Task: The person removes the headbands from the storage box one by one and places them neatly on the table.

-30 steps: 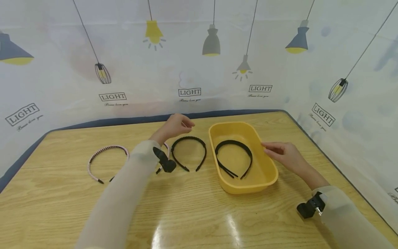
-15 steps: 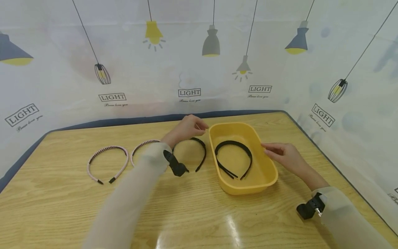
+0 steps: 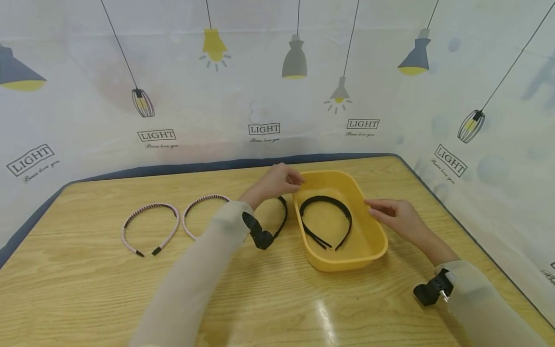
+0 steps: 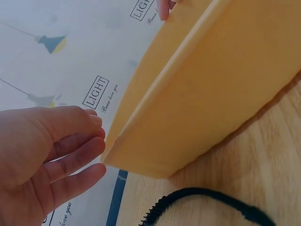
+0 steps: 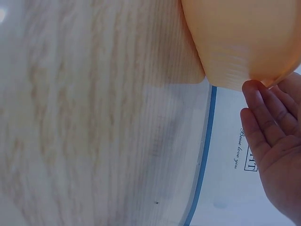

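A yellow plastic basin (image 3: pixel 342 264) stands right of the table's middle. Black headbands (image 3: pixel 326 198) lie in it, apparently overlapping, with several tips showing. My left hand (image 3: pixel 279 180) is at the basin's far left rim, fingers loosely bent; in the left wrist view the fingertips meet the basin's corner, and whether they touch cannot be told. At the right rim, my right hand (image 3: pixel 399 217) pinches the edge, its fingers (image 5: pixel 263 110) against the outer wall in the right wrist view. Another black headband (image 3: pixel 284 212) lies left of the basin, partly hidden by my left wrist.
Two pink-and-black headbands lie on the wooden table (image 3: pixel 86 289): one pink headband (image 3: pixel 177 219) at the far left, the other pink headband (image 3: pixel 186 212) partly behind my left sleeve. A lamp-printed cloth (image 3: pixel 243 86) rises behind the table.
My left hand has moved right, from above the black headband on the table to the basin's left rim. My right hand, the basin and the headbands stay put.
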Demonstrator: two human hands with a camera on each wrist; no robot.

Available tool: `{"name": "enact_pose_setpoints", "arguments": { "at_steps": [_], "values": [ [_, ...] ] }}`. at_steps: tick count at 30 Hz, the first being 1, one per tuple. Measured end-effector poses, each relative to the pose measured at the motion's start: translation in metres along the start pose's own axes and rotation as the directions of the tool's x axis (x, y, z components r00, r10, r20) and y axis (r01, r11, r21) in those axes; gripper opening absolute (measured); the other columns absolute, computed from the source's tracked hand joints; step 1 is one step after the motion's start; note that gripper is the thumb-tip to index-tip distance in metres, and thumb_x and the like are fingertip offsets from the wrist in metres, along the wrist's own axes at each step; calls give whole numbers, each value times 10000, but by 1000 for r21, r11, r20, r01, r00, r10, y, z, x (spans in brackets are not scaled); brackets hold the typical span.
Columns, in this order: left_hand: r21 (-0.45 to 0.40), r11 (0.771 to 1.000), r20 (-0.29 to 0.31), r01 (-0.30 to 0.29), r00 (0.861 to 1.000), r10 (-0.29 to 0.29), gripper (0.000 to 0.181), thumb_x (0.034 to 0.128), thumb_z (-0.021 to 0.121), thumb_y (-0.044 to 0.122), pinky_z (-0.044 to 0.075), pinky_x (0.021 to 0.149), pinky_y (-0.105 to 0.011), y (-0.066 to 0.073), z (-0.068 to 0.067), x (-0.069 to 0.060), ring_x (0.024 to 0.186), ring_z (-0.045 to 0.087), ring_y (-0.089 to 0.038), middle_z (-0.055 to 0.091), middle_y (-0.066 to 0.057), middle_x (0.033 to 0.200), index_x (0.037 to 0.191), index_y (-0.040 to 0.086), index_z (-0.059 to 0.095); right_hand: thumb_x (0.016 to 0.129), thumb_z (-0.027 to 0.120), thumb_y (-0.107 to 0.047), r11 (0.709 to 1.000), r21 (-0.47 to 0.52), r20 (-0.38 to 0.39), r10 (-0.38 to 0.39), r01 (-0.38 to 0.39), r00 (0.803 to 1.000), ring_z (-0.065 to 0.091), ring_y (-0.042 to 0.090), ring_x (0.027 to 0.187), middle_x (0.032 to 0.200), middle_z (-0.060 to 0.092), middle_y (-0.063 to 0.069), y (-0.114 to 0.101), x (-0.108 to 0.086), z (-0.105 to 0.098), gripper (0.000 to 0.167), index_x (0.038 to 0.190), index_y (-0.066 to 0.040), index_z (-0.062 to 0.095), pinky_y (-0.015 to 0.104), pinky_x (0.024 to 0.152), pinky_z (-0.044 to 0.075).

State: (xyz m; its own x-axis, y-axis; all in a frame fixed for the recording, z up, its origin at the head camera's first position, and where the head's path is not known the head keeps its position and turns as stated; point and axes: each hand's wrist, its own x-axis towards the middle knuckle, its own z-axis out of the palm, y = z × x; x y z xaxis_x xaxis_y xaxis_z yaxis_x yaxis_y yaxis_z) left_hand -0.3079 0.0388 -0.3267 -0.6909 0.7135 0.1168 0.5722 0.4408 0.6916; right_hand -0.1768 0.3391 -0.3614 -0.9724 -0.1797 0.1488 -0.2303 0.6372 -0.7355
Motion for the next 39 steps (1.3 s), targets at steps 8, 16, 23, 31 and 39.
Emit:
{"name": "enact_pose_setpoints", "arguments": {
  "at_steps": [8,16,23,31,39],
  "values": [
    [0,1000,9,-8,1000,8,218,871,611,48,497,738,-225,5,8,9,915,617,-179,656,-120,1024,1079,19,670,930,551,-208,1000,7,-5,-10,10,1000,537,-90,919,1193,569,202,3,1,1,389,1233,36,557,172,752,487],
    [-12,1000,27,-23,999,23,205,871,617,64,489,743,-211,13,14,18,902,614,-165,657,-115,1022,1065,37,679,927,557,-214,1000,3,-14,-17,17,1000,563,-36,934,1186,574,202,3,0,2,390,1228,33,563,178,745,492],
    [-30,1000,26,0,1000,1,211,880,601,59,493,731,-223,18,18,23,910,607,-172,646,-123,1055,1078,42,674,922,565,-191,999,5,-28,-35,35,999,579,-10,933,1172,580,209,2,0,1,375,1217,41,568,181,739,496],
    [-58,998,33,32,999,-30,225,888,595,79,499,697,-219,26,22,29,908,604,-154,637,-102,1083,1100,55,668,926,558,-174,999,2,-10,-54,54,998,553,-72,918,1179,574,213,6,2,1,368,1220,47,563,173,746,490],
    [-76,996,34,55,998,-52,221,891,588,79,502,663,-228,31,27,37,846,609,-141,645,-80,1058,1096,59,670,925,558,-169,999,4,-1,-34,34,999,562,-20,948,1194,569,202,0,0,0,371,1234,36,555,168,758,483]
  ]
}}
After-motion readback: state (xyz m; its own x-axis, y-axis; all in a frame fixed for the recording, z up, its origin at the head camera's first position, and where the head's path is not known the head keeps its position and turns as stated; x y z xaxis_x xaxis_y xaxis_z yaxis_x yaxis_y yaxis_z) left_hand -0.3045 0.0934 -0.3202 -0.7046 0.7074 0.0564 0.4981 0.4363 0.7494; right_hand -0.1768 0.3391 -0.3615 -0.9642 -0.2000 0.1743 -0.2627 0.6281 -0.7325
